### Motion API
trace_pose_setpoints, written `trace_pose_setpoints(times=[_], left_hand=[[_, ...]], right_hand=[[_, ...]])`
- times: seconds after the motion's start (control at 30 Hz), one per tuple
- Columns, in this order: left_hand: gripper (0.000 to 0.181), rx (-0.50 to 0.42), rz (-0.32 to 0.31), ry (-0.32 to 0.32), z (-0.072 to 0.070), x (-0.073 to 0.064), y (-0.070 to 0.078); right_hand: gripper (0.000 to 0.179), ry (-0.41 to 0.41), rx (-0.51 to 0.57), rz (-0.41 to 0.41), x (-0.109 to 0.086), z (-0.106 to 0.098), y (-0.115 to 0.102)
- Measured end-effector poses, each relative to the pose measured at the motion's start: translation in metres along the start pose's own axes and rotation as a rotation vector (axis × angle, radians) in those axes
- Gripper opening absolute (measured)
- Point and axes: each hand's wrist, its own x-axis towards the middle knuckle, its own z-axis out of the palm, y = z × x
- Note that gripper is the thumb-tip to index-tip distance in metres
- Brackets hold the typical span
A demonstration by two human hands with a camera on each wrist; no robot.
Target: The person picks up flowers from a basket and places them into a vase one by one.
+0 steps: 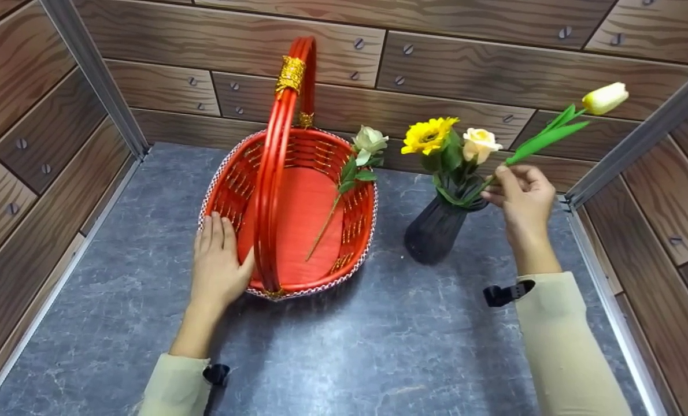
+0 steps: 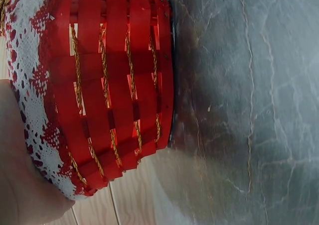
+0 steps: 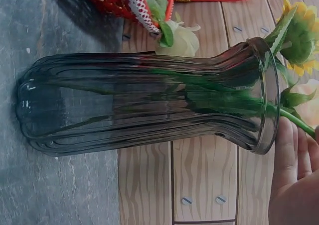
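My left hand (image 1: 219, 263) rests along the left rim of a red woven basket (image 1: 300, 202), its fingers nearly straight. In the left wrist view, part of that hand (image 2: 25, 175) touches the basket's white lace edging (image 2: 32, 80). With thumb and fingers, my right hand (image 1: 523, 199) pinches the green stem of a pale yellow tulip (image 1: 604, 98). The stem runs into a dark, ribbed glass vase (image 1: 436, 228), where a yellow sunflower (image 1: 429, 136) and a peach rose (image 1: 480, 144) stand. A white rose (image 1: 370, 140) leans inside the basket, its bloom over the right rim.
The basket's tall red handle (image 1: 269, 173) arches over it, bound with gold. A grey marbled surface (image 1: 350, 352) lies under everything. Wood-patterned panels (image 1: 448, 63) enclose the back and both sides, with metal edge strips (image 1: 92, 75) at the corners.
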Motion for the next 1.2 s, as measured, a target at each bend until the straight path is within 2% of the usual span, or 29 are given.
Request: trace_pose_setpoints(times=[0.13, 0.23, 0.37, 0.47, 0.6, 0.73, 0.9, 1.0, 1.2], left_hand=[[0.082, 0.001, 0.000, -0.003, 0.000, 0.000, 0.000], [0.082, 0.000, -0.002, -0.007, 0.000, 0.000, 0.001], [0.083, -0.001, 0.000, 0.001, 0.000, 0.000, 0.001], [0.083, -0.003, 0.005, 0.008, 0.000, 0.000, 0.001], [0.083, -0.006, 0.005, 0.007, 0.000, 0.000, 0.000], [0.083, -0.006, 0.002, 0.001, -0.001, 0.000, 0.000], [0.082, -0.001, 0.002, 0.000, -0.001, -0.002, 0.000], [0.082, 0.000, 0.006, 0.009, -0.001, -0.002, 0.001], [0.080, -0.004, 0.016, 0.028, 0.000, -0.001, 0.001]], right_hand=[[0.018, -0.014, -0.027, 0.019, -0.002, -0.001, -0.002], [0.016, -0.022, -0.119, 0.056, -0.002, -0.002, -0.005], [0.019, -0.093, -0.342, 0.083, -0.002, -0.005, -0.012], [0.028, -0.148, -0.559, 0.039, -0.001, -0.008, -0.018], [0.039, -0.157, -0.784, -0.019, -0.002, -0.012, -0.022], [0.040, -0.151, -0.761, -0.014, -0.004, -0.014, -0.023], [0.033, -0.132, -0.624, -0.002, -0.009, -0.013, -0.024], [0.027, -0.097, -0.576, -0.028, -0.013, -0.013, -0.027], [0.015, -0.056, -0.380, -0.049, -0.021, -0.009, -0.039]])
